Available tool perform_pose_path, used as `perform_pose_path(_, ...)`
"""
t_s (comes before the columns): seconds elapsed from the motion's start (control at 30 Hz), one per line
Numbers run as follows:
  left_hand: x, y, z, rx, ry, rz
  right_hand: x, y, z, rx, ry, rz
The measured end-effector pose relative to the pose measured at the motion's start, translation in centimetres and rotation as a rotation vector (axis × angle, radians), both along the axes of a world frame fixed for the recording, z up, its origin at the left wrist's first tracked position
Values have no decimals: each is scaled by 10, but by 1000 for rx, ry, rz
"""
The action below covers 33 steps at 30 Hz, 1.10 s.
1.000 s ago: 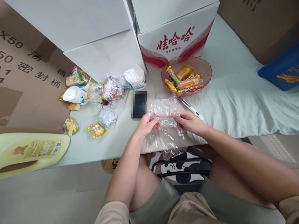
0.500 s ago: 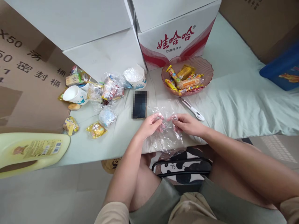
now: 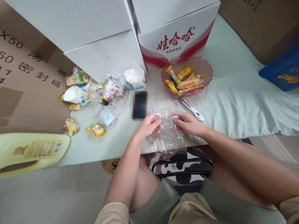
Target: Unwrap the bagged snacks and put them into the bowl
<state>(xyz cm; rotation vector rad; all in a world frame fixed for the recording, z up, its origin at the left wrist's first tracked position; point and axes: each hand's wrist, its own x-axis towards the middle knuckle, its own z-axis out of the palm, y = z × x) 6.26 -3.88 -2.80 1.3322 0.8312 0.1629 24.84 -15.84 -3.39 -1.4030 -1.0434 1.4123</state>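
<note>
A crinkled clear plastic bag (image 3: 164, 140) spreads between my two hands at the front edge of the cloth-covered surface. My left hand (image 3: 147, 125) is closed on its left side, thumb against the fingers. On the other side, my right hand (image 3: 188, 122) has curled fingers in the film; its thumb and index finger stand slightly apart. Just beyond my left hand lies a dark phone (image 3: 140, 105), its screen partly blurred out. A white utility knife (image 3: 192, 109) rests beyond my right hand, near a pink glass bowl (image 3: 203, 67) of wrapped snacks (image 3: 187, 74).
Paper cups (image 3: 74, 94), wrapped snacks (image 3: 109, 88) and a blue-white plastic-wrapped bundle (image 3: 107, 117) lie to the left. A yellow-green jug (image 3: 56, 155) lies at the front left. White cartons (image 3: 173, 40) stand at the back, and a blue container (image 3: 280, 71) at the right.
My hands have come slightly apart, and the fingers of my right hand have loosened a little. The film's folds have shifted. Everything else stays in place.
</note>
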Motion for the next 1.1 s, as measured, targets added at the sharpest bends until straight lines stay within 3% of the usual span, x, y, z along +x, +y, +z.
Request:
perform_pose_path(0.27, -2, 0, 3, -19, -16, 9, -1, 0, 6, -28, 80, -67)
perform_pose_path(0.83, -2, 0, 5, 3, -20, 7, -2, 0, 3, 66, 38, -52)
perform_pose_path(1.1, -6, 3, 4, -15, -163, 80, 7, -3, 3, 188, 52, 73)
